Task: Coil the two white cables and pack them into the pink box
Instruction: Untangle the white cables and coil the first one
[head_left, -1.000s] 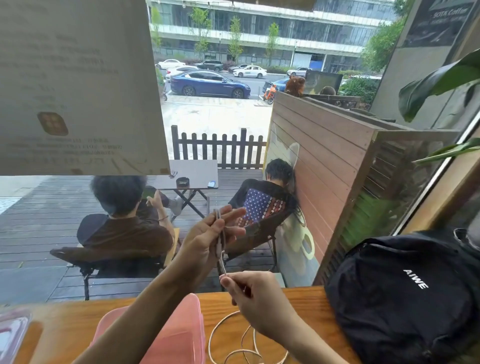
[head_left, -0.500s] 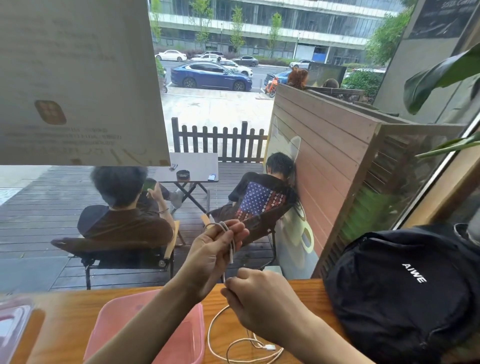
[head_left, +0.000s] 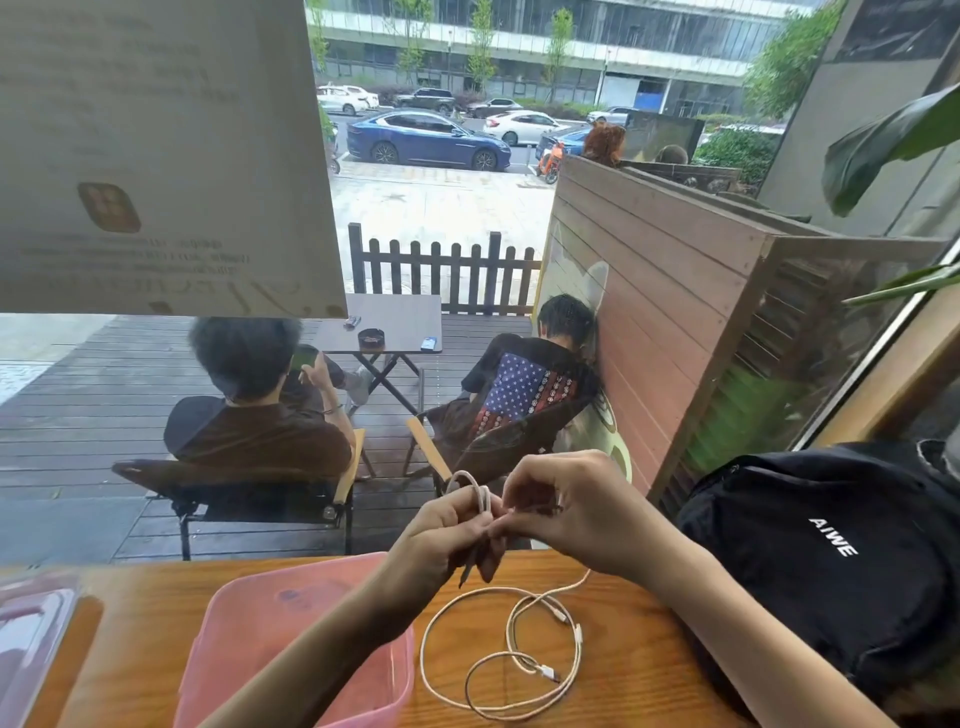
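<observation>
My left hand (head_left: 449, 530) grips a small bundle of folded white cable (head_left: 478, 493) above the back edge of the wooden table. My right hand (head_left: 571, 512) is right beside it, its fingertips pinching the cable at the bundle. From the hands the cable runs down to the table, where loose white cable loops (head_left: 519, 654) lie with their plugs showing; I cannot tell where one cable ends and the other starts. The open pink box (head_left: 291, 623) stands to the left of the loops, partly hidden by my left forearm.
A black backpack (head_left: 831, 561) fills the table's right side. A clear lid (head_left: 26, 634) lies at the left edge. The wooden table (head_left: 639, 623) meets a window; outside, two people sit on chairs on a deck.
The view tilted down, showing more of the table and the loose loops. My right hand rose from below the left hand to beside it at the bundle, and both hands sit lower in the view.
</observation>
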